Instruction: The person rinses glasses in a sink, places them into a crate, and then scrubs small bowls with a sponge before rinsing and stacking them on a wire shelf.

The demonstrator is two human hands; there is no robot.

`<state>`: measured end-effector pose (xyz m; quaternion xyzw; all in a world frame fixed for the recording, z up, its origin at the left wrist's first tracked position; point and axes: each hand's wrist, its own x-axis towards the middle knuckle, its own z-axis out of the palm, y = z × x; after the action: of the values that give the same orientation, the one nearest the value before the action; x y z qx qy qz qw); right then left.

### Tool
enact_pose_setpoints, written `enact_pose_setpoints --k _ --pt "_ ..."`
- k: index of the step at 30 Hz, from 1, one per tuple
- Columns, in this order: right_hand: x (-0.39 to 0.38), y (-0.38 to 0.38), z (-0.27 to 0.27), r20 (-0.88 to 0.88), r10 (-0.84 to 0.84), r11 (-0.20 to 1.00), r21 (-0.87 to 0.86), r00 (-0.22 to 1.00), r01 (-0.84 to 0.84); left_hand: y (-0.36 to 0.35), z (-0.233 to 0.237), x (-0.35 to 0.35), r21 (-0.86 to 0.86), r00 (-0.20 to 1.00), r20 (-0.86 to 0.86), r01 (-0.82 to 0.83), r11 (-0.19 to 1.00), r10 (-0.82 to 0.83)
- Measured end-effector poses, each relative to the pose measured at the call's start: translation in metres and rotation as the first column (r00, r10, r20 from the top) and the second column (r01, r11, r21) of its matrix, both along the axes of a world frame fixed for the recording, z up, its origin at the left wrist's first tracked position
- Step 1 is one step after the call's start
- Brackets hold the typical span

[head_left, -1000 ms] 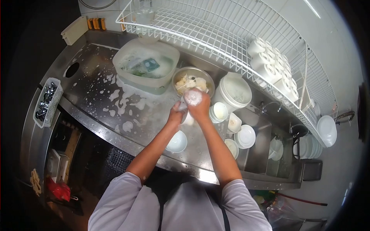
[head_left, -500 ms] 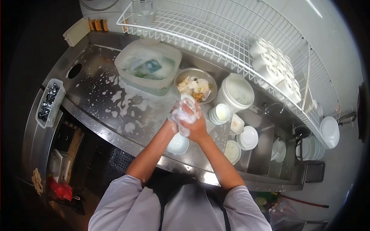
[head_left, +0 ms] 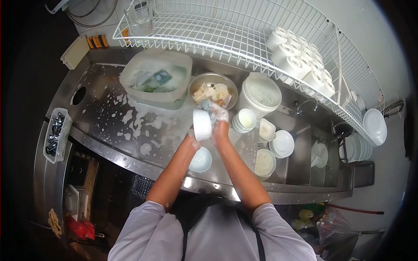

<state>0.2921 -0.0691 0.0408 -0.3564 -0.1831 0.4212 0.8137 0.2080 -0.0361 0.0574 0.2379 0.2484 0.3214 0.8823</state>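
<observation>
A small white bowl (head_left: pixel 202 125), tipped on its side, is in my left hand (head_left: pixel 194 138), whose fingers are mostly hidden behind it. Foam coats my right hand (head_left: pixel 220 116), which is closed on a soapy grey-green scrubbing pad (head_left: pixel 205 105) against the bowl; its exact kind is blurred. Below my wrists, another white bowl (head_left: pixel 200 160) rests on the steel counter. Just beyond my hands stands a metal bowl (head_left: pixel 192 93) of food scraps. A stack of small white bowls (head_left: pixel 244 119) is right of my right hand.
A tub (head_left: pixel 174 100) of sudsy water with a green pad inside stands at the back left. White bucket (head_left: pixel 250 102), more dishes (head_left: pixel 283 143) and sinks (head_left: pixel 297 167) lie to the right. A wire rack (head_left: pixel 209 45) overhangs the back. A cutlery basket (head_left: pixel 65 137) sits far left.
My hands have parted slightly, and the white bowl has turned so that its side now shows left of my right hand. The whole view has shifted a little.
</observation>
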Motion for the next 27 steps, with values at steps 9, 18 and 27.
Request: enact_pose_setpoints --k 9,18,27 --pt "-0.050 -0.044 0.025 0.731 -0.193 0.940 -0.053 0.654 0.337 0.017 -0.015 -0.018 -0.253 0.924 0.360 -0.036 0.967 0.129" --pt "-0.042 -0.048 0.052 0.831 -0.313 0.936 0.189 0.460 0.296 0.003 0.001 -0.022 -0.001 0.936 0.345 -0.073 0.997 0.069" --pt "-0.084 -0.063 0.058 0.822 -0.218 0.930 0.012 0.526 0.366 0.026 -0.001 -0.013 0.191 0.895 0.439 -0.178 0.965 0.078"
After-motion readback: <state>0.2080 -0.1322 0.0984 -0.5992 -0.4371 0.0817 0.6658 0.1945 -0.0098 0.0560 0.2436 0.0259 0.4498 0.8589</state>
